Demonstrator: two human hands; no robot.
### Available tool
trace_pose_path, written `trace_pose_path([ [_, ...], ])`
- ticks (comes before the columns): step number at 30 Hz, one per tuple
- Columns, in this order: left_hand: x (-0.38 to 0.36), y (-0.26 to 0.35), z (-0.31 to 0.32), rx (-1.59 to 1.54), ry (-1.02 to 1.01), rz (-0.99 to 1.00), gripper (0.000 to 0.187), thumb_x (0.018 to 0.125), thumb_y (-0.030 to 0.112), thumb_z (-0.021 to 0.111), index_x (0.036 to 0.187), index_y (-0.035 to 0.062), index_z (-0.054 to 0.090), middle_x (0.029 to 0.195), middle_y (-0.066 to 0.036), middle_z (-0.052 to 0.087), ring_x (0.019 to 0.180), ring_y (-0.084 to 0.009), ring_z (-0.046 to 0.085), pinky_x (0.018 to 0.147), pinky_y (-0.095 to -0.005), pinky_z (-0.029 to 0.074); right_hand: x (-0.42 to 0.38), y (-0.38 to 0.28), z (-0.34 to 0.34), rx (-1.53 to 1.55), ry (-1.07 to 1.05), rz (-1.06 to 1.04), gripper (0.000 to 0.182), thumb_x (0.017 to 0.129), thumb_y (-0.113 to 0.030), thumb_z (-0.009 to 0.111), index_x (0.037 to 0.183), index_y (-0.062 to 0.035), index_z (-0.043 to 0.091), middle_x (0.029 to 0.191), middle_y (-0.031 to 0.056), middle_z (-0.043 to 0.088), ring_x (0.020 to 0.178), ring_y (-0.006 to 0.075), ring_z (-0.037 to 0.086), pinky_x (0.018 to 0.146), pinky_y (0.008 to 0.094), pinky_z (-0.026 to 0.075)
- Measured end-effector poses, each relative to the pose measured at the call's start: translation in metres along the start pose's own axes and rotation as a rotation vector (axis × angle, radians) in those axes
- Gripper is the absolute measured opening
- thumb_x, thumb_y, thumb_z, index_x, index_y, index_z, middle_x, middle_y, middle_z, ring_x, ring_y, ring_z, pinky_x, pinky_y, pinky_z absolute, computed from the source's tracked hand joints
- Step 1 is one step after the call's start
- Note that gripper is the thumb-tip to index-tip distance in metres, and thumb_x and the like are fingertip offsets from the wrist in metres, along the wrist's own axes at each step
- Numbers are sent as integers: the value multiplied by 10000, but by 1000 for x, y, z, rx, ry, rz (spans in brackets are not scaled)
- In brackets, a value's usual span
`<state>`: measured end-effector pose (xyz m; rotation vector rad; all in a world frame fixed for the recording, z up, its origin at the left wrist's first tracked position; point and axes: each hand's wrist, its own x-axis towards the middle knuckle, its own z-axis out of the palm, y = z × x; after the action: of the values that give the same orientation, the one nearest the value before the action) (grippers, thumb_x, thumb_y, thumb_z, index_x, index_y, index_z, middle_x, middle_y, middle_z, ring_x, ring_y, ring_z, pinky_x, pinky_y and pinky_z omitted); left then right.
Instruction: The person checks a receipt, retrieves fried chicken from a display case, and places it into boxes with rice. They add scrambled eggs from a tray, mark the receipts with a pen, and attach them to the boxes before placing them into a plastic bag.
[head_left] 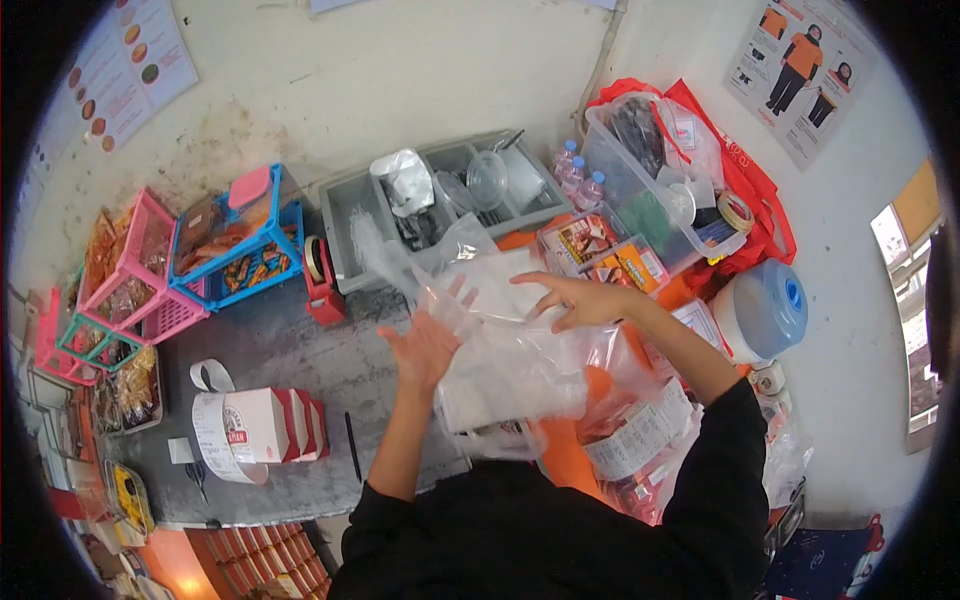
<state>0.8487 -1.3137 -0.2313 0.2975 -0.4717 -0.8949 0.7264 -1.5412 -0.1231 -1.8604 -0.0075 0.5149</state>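
Note:
A clear plastic bag (515, 370) lies spread in front of me, over a stack of similar bags and other things. My left hand (425, 348) is palm up at the bag's left side, fingers spread, their tips partly behind the clear film. Over the bag's upper right part is my right hand (580, 302), its fingers apart and the index finger stretched to the left. Neither hand is closed around anything. Left of my left arm, a red and white paper box (262, 425) with a printed receipt (212, 428) stands on the dark table (300, 365).
A grey divided tray (350, 215) with lids and foil stands at the back. Pink and blue baskets (240, 262) of packets and a red tape dispenser (322, 285) are to the left. A clear bin (640, 215), small bottles (572, 175) and a blue-lidded container (765, 315) crowd the right.

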Motion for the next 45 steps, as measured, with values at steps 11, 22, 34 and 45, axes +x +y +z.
trace_pose_path([
  [11,-61,-68,-10,304,356,-543,949,733,182,674,1403,329,18,1429,-162,224,1292,-387,262,974,-588,297,-1,58,108,443,343,257,597,803,-44,568,1332,-155,316,1137,84,569,1068,178,510,821,326,434],
  [22,-18,-27,-29,1955,-187,105,508,808,254,604,1248,83,418,1199,-169,505,1036,-295,535,862,-388,440,-20,0,16,883,1075,-316,268,834,-180,562,1051,-24,570,985,70,589,839,150,584,757,298,488],
  [34,3,-52,-79,1915,100,43,206,776,72,511,976,19,508,860,-236,585,791,-402,573,662,-467,448,106,166,129,-505,660,-142,389,587,60,548,971,2,551,1060,174,524,1001,351,490,831,383,410],
  [45,1,-69,-15,1813,164,164,92,881,122,462,921,39,467,819,-204,570,734,-398,562,599,-468,443,164,192,60,1416,1011,-411,288,888,-230,468,1034,-5,574,959,105,628,859,215,617,770,307,502],
])
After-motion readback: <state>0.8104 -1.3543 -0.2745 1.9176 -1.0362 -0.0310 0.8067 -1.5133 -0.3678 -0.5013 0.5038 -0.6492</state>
